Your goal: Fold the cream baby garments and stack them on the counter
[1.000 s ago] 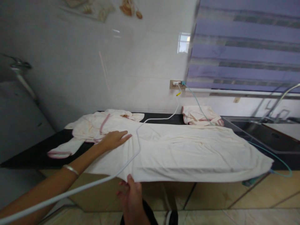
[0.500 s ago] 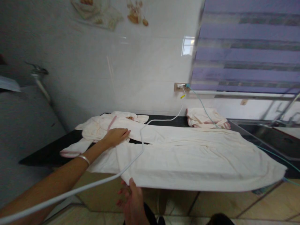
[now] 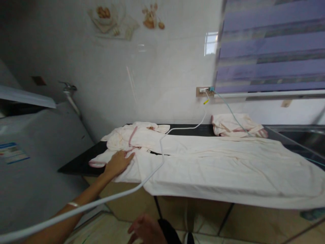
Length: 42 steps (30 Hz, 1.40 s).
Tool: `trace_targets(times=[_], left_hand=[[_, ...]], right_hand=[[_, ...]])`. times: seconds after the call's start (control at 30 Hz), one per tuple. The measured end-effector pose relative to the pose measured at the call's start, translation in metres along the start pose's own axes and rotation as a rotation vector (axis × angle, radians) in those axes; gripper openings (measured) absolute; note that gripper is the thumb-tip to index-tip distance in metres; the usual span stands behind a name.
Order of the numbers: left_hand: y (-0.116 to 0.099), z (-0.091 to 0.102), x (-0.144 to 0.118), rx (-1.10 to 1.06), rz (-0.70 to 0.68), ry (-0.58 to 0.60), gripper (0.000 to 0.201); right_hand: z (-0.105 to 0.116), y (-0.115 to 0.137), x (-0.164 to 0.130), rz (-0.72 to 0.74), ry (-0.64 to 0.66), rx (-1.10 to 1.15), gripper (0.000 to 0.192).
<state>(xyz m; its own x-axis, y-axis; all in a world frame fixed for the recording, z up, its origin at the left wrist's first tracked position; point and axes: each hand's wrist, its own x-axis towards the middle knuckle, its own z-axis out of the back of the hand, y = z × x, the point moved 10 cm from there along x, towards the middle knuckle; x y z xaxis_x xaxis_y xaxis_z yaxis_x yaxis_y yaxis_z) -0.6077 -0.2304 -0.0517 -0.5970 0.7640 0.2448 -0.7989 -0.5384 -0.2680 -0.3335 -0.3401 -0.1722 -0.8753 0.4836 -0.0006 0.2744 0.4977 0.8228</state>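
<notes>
while your left hand (image 3: 118,165) rests unclenched on the white garment (image 3: 203,173) spread over the black counter (image 3: 76,166) | right hand (image 3: 147,230) below it, fingers half-curled, empty | the white cable (image 3: 122,193) crossing the cloth could snag if you lift a fold

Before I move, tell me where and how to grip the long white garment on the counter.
Probably best at its front left corner, pinched from the front and below with the right hand. That edge of the long white garment hangs past the counter, so its underside looks reachable, while the rest lies mostly flat. The white cable crosses close by in this view.
</notes>
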Motion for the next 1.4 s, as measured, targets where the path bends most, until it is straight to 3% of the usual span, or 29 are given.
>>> trace_targets(times=[0.13,0.2,0.3,0.43,0.67,0.73,0.8,0.93,1.0,1.07,1.17,1.23,1.3,1.4], left_hand=[[0.004,0.017,0.003,-0.147,0.009,-0.121,0.032],[0.001,0.031,0.006,-0.185,-0.007,-0.217,0.025],[-0.004,0.039,0.012,-0.247,-0.005,-0.288,0.023],[0.0,0.041,0.021,-0.286,0.053,-0.389,0.021],[-0.009,0.044,0.049,-0.073,0.005,-0.388,0.023],[-0.029,0.054,0.046,-0.055,-0.055,-0.455,0.025],[-0.072,0.054,0.036,-0.069,-0.233,-0.479,0.027],[-0.195,0.01,-0.007,-0.213,-0.677,-0.333,0.034],[-0.243,-0.017,-0.026,-0.245,-0.767,-0.326,0.043],[-0.277,-0.054,-0.033,-0.186,-0.784,-0.235,0.05],[-0.289,-0.102,-0.026,-0.046,-0.708,-0.069,0.048],[-0.285,-0.116,-0.022,0.0,-0.687,-0.03,0.046],[-0.281,-0.118,-0.02,0.011,-0.688,-0.028,0.048],[-0.276,-0.118,-0.016,0.02,-0.635,-0.008,0.054]], right_hand=[[0.044,0.135,0.001,0.249,-0.15,-0.636,0.019],[0.068,0.197,0.001,0.39,-0.176,-1.031,0.012],[0.116,0.246,0.006,0.431,-0.243,-1.51,0.016],[0.156,0.255,0.01,0.42,-0.227,-1.832,0.021],[0.154,0.244,0.008,0.443,-0.217,-1.937,0.024],[0.153,0.245,0.008,0.45,-0.215,-1.933,0.024],[0.152,0.248,0.007,0.458,-0.218,-1.93,0.024],[0.151,0.249,0.008,0.464,-0.219,-1.923,0.026],[0.15,0.248,0.009,0.47,-0.218,-1.897,0.026],[0.152,0.248,0.01,0.493,-0.205,-1.827,0.025],[0.17,0.269,0.005,0.56,-0.231,-1.619,0.025],[0.201,0.305,-0.008,0.578,-0.325,-1.499,0.026],[0.245,0.354,-0.032,0.518,-0.484,-1.502,0.021],[0.327,0.433,-0.095,0.225,-0.834,-1.732,0.017]])
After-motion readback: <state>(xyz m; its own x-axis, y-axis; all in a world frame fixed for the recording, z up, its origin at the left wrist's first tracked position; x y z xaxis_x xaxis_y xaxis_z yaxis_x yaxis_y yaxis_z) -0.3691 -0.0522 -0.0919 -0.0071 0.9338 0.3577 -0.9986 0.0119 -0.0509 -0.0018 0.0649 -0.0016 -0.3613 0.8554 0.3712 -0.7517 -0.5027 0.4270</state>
